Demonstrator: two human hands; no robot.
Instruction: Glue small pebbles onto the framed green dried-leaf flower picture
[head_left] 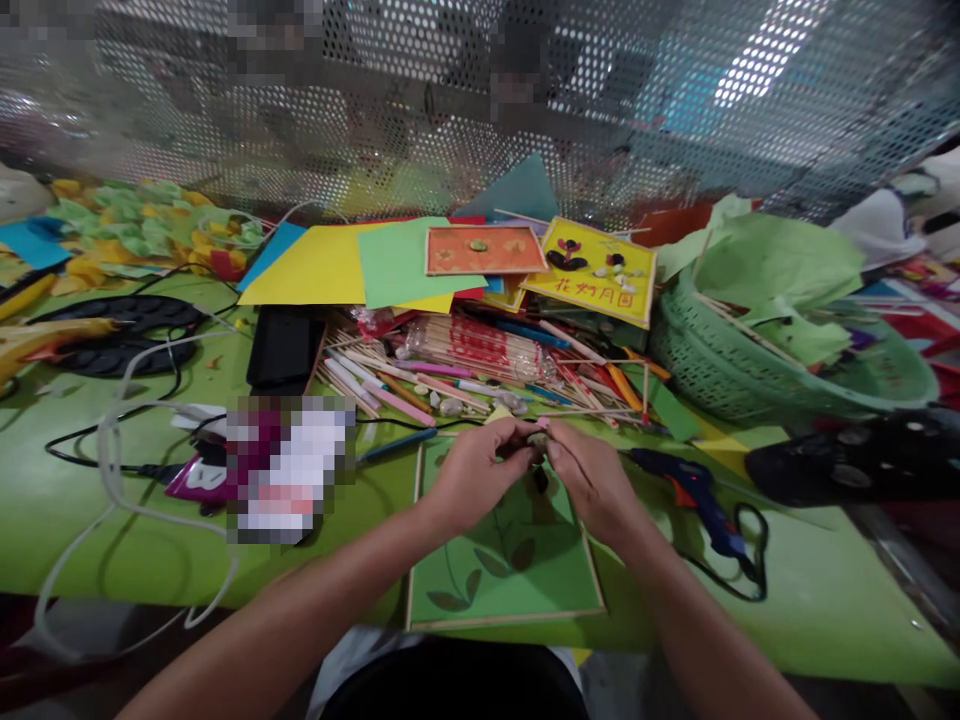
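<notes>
A green picture board (487, 590) with a thin wooden frame lies on the table's near side, with dark leaf and stem shapes on it. Over its upper part, my left hand (484, 470) and my right hand (589, 475) meet at the fingertips. Between them is a small greyish-green stone (538, 440), pinched by the fingers of both hands. A small dark piece (541, 480) shows just below the fingertips; whether it lies on the board is hard to tell. To the right of my right hand lies a blue glue gun (697, 505).
Pens and sticks (480, 360) lie in a pile behind the board, near a green basket (787, 370) and framed pictures (592, 270). At left are a black phone (283, 350), a purple power strip (199, 478), looped white cable and a yellow glue gun (56, 340).
</notes>
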